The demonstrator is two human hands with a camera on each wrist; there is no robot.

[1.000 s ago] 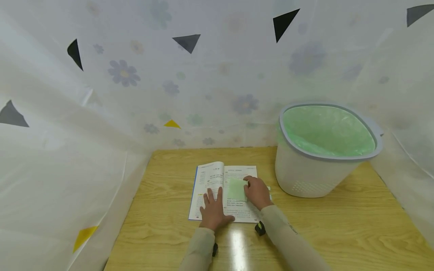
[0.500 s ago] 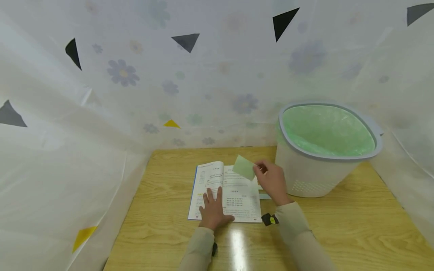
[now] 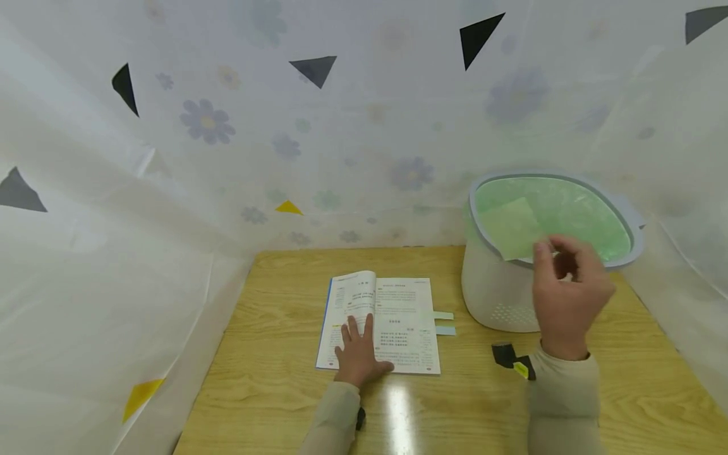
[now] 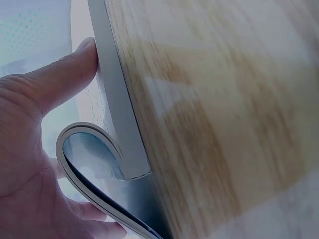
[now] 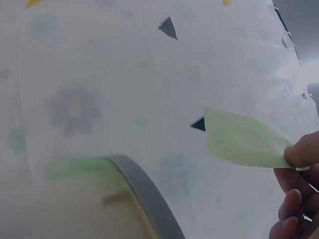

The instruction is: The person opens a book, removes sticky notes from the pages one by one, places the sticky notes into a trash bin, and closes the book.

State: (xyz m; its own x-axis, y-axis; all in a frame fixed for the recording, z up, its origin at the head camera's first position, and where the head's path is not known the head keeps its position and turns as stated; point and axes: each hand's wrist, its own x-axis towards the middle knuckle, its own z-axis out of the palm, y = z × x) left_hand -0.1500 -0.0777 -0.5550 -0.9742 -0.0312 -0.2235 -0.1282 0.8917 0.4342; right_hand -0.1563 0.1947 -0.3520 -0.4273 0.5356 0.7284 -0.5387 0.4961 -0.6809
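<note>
My right hand (image 3: 571,287) pinches a pale green sticky note (image 3: 512,229) by one corner between thumb and fingers. In the head view the note overlaps the front rim of a white bin (image 3: 497,284) with a green liner (image 3: 574,208). The right wrist view shows the note (image 5: 244,139) stretched out from the fingertips, above the bin's grey rim (image 5: 144,191). My left hand (image 3: 359,357) lies with fingers spread on an open book (image 3: 406,354), over its lower middle. In the left wrist view the thumb rests on the page beside the curled left-hand pages (image 4: 79,132).
Two page tabs, one pale green (image 3: 443,315) and one light blue (image 3: 446,330), stick out from the book's right edge. A wooden table (image 3: 279,316) bears book and bin. White floral sheeting (image 3: 364,158) stands behind and at both sides.
My right hand has peeled the sticky note off the right page and carried it up and right to the bin. The left hand has stayed on the book.
</note>
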